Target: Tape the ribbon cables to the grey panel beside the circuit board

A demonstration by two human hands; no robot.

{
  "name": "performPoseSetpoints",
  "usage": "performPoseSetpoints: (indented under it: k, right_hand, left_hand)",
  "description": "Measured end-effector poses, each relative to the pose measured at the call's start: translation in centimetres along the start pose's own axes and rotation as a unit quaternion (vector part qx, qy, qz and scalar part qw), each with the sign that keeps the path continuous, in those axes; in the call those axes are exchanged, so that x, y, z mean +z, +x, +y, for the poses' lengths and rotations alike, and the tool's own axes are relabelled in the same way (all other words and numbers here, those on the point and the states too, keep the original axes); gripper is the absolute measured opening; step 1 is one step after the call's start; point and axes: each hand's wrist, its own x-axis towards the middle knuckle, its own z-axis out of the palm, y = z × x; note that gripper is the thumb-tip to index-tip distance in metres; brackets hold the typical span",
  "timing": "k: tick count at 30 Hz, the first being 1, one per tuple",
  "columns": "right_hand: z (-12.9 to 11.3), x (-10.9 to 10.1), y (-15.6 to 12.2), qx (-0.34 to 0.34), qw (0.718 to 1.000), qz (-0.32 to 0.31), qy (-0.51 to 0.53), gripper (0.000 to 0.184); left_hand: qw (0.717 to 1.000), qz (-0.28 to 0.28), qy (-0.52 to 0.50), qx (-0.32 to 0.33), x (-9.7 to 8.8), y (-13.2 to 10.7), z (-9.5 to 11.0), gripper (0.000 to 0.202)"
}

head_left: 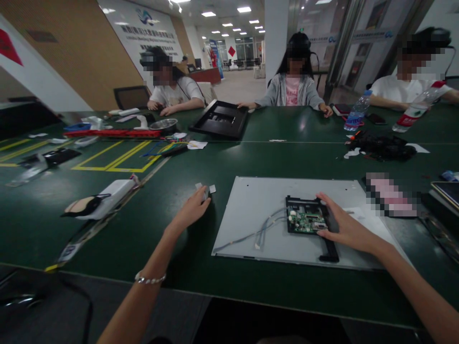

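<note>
A grey metal panel (251, 205) lies flat on the green table (172, 267) in front of me. On it sits a black bracket with a green circuit board (304, 220), and thin grey cables (263, 229) trail off to the left. My right hand (344, 224) curls around the right side of the board and bracket, thumb below and fingers above. My left hand (191, 210) reaches left of the panel and pinches small white pieces (206, 189) lying on the table. A bead bracelet is on my left wrist.
Three other people sit across the table; one touches a black monitor shell (220, 119). A white tool (107, 196) lies at my left, a black cable heap (382, 145) and bottles (356, 112) at the far right. Yellow tape lines (118, 160) mark the left table.
</note>
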Motion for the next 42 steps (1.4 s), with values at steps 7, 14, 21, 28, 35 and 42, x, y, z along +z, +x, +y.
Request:
performPoseSetpoints:
  k: [7,14,21,28,35,42]
  right_hand:
    - [0.1,0.0,0.0,0.006,1.0,-0.005,0.004,0.096]
    - [0.0,0.0,0.0,0.0,1.0,-0.001,0.003,0.097]
    - [0.0,-0.3,0.0,-0.001,1.0,0.0,0.008,0.096]
    - [-0.1,-0.2,0.0,-0.001,1.0,0.001,0.007,0.097]
    - [0.6,0.2,0.1,-0.015,0.999,0.025,0.013,0.099]
    - [0.7,0.1,0.5,-0.014,0.999,0.028,0.018,0.104]
  left_hand:
    - [0.995,0.058,0.073,0.04,-2.3,0.2,2.7,0.049]
    - [0.985,0.031,0.16,0.046,-2.2,2.0,4.4,0.038]
    - [0.975,0.048,0.213,0.027,-3.5,2.7,7.6,0.037]
    - [0.967,0.075,0.151,0.192,-2.8,1.8,19.6,0.032]
    - [0.914,0.046,0.108,0.388,2.0,2.0,29.7,0.017]
    - [0.918,0.025,0.052,0.393,5.5,2.6,31.3,0.023]
